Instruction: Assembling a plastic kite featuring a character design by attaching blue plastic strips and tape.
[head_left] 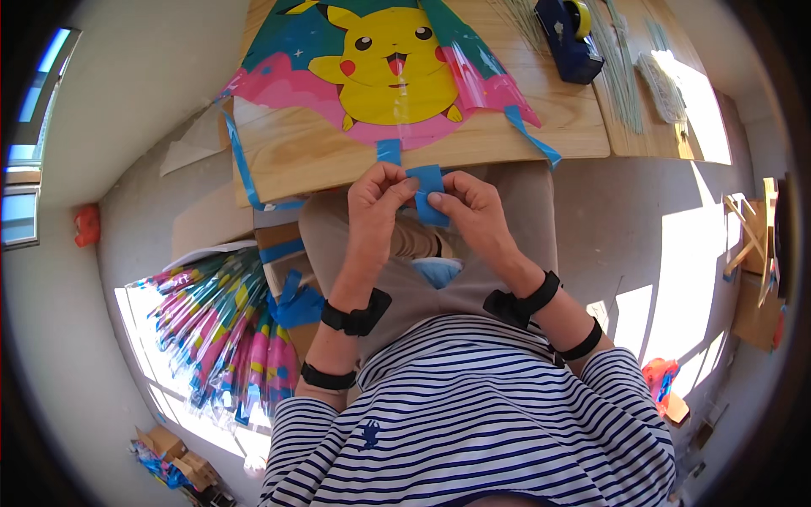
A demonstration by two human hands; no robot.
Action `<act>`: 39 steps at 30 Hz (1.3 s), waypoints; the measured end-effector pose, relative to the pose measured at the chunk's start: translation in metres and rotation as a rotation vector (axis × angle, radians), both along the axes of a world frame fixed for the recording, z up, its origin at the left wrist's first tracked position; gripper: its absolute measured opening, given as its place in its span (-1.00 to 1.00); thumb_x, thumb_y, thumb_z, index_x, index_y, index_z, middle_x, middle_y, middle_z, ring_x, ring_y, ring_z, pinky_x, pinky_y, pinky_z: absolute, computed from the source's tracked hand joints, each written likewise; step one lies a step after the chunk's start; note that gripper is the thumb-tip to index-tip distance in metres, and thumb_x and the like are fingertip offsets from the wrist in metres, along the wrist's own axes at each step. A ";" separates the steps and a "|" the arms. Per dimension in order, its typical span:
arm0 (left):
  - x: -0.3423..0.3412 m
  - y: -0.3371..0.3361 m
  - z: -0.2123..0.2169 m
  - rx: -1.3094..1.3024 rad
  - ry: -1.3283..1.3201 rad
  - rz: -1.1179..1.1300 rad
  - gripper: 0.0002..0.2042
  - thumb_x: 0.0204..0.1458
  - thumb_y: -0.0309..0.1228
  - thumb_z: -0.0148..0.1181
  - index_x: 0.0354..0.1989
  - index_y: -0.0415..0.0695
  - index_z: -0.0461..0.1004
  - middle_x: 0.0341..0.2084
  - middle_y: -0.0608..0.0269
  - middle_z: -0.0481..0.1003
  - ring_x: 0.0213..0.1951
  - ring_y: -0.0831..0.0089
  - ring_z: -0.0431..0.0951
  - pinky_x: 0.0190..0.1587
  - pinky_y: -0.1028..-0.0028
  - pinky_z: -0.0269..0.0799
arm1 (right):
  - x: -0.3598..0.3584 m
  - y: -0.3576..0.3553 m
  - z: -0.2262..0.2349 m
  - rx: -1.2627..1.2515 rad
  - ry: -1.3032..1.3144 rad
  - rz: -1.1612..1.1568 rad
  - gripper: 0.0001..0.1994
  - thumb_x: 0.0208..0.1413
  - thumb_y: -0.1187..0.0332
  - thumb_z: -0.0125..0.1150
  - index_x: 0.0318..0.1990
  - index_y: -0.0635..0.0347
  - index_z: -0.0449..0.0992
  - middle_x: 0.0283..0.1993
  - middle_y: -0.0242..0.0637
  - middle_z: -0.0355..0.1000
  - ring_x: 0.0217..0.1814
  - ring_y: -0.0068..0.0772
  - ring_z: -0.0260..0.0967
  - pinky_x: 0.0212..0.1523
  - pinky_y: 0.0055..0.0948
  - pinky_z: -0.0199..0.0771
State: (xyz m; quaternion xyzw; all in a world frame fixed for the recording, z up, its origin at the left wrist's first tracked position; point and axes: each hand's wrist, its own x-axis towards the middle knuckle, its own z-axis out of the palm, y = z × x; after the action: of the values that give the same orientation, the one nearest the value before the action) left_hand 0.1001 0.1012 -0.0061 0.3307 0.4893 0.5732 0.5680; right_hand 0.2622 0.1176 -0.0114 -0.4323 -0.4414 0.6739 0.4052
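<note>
A kite (389,72) with a yellow cartoon figure on a teal and pink ground lies on the wooden table (304,156). Just below the table's near edge, over my lap, my left hand (376,203) and my right hand (469,207) pinch a blue plastic strip (429,193) between thumbs and fingers. The strip hangs under a short blue tab (389,151) at the kite's bottom tip. Both wrists wear black straps.
A blue tape dispenser (568,38) and thin pale green sticks (621,72) lie at the table's far right. A pile of folded colourful kites (228,329) sits on the floor to my left, by cardboard boxes (182,456). Blue ribbon tails (241,169) hang off the table.
</note>
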 end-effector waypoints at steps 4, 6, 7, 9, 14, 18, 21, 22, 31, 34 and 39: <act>-0.009 0.016 0.001 0.028 0.092 0.010 -0.95 0.14 -0.53 0.22 -0.33 -0.21 0.48 -0.45 0.44 0.47 -0.40 0.70 0.43 -0.29 0.63 0.40 | 0.012 -0.002 -0.037 -0.045 -0.118 0.244 -0.86 0.12 0.42 0.30 -0.33 0.36 0.56 -0.45 -0.45 0.47 -0.33 -0.68 0.34 -0.31 -0.54 0.36; -0.012 0.027 -0.008 -0.005 0.219 0.027 -0.97 0.11 -0.56 0.21 -0.31 -0.21 0.48 -0.45 0.37 0.49 -0.40 0.60 0.47 -0.29 0.57 0.42 | 0.010 -0.003 -0.049 -0.107 -0.135 0.246 -0.84 0.10 0.40 0.31 -0.42 0.31 0.55 -0.50 -0.43 0.44 -0.41 -0.64 0.33 -0.37 -0.53 0.32; -0.014 0.031 -0.014 -0.021 0.284 0.036 -0.96 0.10 -0.58 0.20 -0.31 -0.21 0.48 -0.45 0.34 0.50 -0.41 0.55 0.49 -0.29 0.54 0.43 | 0.009 -0.003 -0.053 -0.137 -0.127 0.227 -0.83 0.11 0.40 0.31 -0.45 0.29 0.54 -0.51 -0.43 0.43 -0.44 -0.63 0.32 -0.39 -0.53 0.30; -0.012 0.035 -0.032 0.094 0.669 0.123 -0.90 0.04 -0.59 0.21 -0.26 -0.22 0.49 -0.38 0.23 0.52 -0.31 0.37 0.53 -0.18 0.39 0.45 | 0.005 0.000 -0.058 -0.212 -0.060 0.177 -0.81 0.12 0.40 0.29 -0.50 0.25 0.51 -0.54 -0.43 0.42 -0.48 -0.60 0.31 -0.41 -0.52 0.29; 0.002 0.019 -0.023 0.393 1.394 0.053 -0.72 0.01 -0.55 0.21 -0.06 -0.26 0.49 -0.06 0.05 0.51 0.07 0.14 0.47 0.23 0.12 0.26 | -0.001 0.016 -0.083 -0.354 0.047 0.107 -0.76 0.13 0.43 0.27 -0.57 0.19 0.44 -0.57 -0.42 0.38 -0.52 -0.57 0.29 -0.43 -0.51 0.28; 0.018 0.010 -0.046 0.487 1.495 -0.115 -0.61 -0.01 -0.51 0.15 0.05 -0.30 0.47 0.14 0.00 0.43 0.27 0.09 0.33 0.39 -0.05 -0.01 | -0.003 0.017 -0.094 -0.375 0.064 0.106 -0.80 0.13 0.47 0.25 -0.55 0.21 0.46 -0.56 -0.40 0.38 -0.52 -0.55 0.30 -0.43 -0.52 0.30; 0.020 0.012 -0.056 0.459 1.523 -0.143 -0.56 -0.02 -0.51 0.13 0.10 -0.33 0.44 0.20 -0.02 0.40 0.32 0.08 0.29 0.42 -0.08 -0.09 | -0.003 0.017 -0.095 -0.389 0.042 0.111 -0.81 0.11 0.50 0.23 -0.54 0.22 0.46 -0.55 -0.39 0.39 -0.51 -0.54 0.30 -0.44 -0.51 0.31; 0.020 0.012 -0.058 0.441 1.523 -0.147 -0.54 -0.03 -0.51 0.13 0.12 -0.34 0.44 0.21 -0.03 0.39 0.33 0.08 0.28 0.43 -0.08 -0.10 | -0.002 0.016 -0.096 -0.387 0.023 0.113 -0.82 0.11 0.51 0.22 -0.54 0.22 0.46 -0.55 -0.39 0.39 -0.51 -0.53 0.31 -0.44 -0.51 0.31; 0.019 0.016 -0.070 0.404 1.600 -0.174 -0.55 0.02 -0.46 0.21 0.13 -0.32 0.43 0.21 -0.02 0.39 0.32 0.11 0.29 0.42 -0.07 -0.09 | 0.000 0.016 -0.101 -0.347 -0.020 0.149 -0.84 0.08 0.54 0.19 -0.54 0.23 0.45 -0.56 -0.39 0.38 -0.52 -0.53 0.31 -0.47 -0.51 0.29; 0.019 0.017 -0.072 0.394 1.607 -0.176 -0.54 0.01 -0.46 0.23 0.13 -0.32 0.43 0.20 -0.01 0.39 0.32 0.11 0.29 0.43 -0.06 -0.09 | -0.001 0.016 -0.099 -0.347 -0.026 0.139 -0.83 0.08 0.55 0.19 -0.54 0.23 0.45 -0.56 -0.40 0.37 -0.53 -0.53 0.31 -0.48 -0.50 0.28; 0.019 0.017 -0.071 0.395 1.599 -0.171 -0.53 -0.01 -0.46 0.25 0.13 -0.32 0.43 0.19 -0.02 0.40 0.32 0.12 0.29 0.43 -0.08 -0.10 | 0.000 0.015 -0.103 -0.352 -0.024 0.139 -0.83 0.08 0.55 0.19 -0.54 0.22 0.45 -0.57 -0.40 0.37 -0.53 -0.53 0.30 -0.48 -0.49 0.28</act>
State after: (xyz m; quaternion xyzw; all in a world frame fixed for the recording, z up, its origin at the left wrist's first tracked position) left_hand 0.1195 0.1178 -0.0775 0.7682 0.6092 0.1955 0.0218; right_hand 0.2620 0.1326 -0.1146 -0.4730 -0.3500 0.7619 0.2706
